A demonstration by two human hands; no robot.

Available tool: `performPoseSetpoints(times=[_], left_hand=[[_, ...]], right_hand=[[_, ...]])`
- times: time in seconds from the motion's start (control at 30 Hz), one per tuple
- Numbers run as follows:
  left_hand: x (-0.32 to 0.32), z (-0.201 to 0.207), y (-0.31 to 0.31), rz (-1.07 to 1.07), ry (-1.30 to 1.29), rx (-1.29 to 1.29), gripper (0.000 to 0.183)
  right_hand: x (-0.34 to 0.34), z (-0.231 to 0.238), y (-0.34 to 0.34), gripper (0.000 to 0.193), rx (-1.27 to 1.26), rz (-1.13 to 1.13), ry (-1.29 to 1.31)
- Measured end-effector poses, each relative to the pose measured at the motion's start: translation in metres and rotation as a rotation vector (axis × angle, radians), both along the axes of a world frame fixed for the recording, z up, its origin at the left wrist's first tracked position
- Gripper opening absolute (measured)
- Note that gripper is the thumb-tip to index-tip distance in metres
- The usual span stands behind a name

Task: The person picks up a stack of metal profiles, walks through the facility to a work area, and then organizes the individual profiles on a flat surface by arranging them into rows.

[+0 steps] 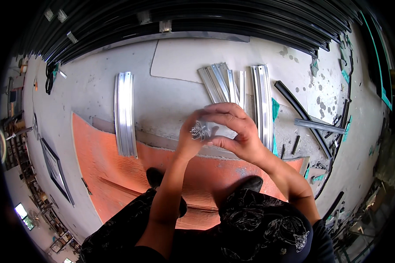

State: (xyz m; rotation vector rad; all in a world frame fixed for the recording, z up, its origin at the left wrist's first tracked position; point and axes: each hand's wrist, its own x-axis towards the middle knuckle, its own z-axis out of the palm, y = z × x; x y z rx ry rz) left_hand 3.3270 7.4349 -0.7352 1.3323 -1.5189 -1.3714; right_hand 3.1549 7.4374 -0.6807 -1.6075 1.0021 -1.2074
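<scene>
My left hand [189,139] is cupped in front of me, its fingers partly blurred. In it lies a cluster of small shiny metal pieces [199,130], thin like screws but too small to name for certain. My right hand [240,128] arches over from the right, thumb and fingers spread apart in a curve, the fingertips at the left hand. Nothing shows within that curve. Beyond the hands, silver metal profiles [215,85] lie fanned on the floor. A longer stack of profiles [261,101] lies to the right, and another stack [125,114] to the left.
I stand on an orange mat [105,153]. Long black bars [197,26] are piled along the far side. At right lie a black bar [300,114], a grey profile crossing it [318,126] and scattered offcuts. A dark frame [57,168] lies at left.
</scene>
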Motion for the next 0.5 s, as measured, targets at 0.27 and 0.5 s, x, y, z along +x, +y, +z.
performPoseSetpoints(times=[0.27, 0.5], left_hand=[[0.004, 0.0, -0.003, -0.059, 0.042, 0.011, 0.039], [0.004, 0.002, -0.006, -0.062, 0.091, 0.077, 0.041]], right_hand=[[-0.01, -0.009, -0.001, 0.022, 0.015, -0.026, -0.046], [-0.01, -0.015, 0.001, 0.015, 0.216, -0.209, -0.481]])
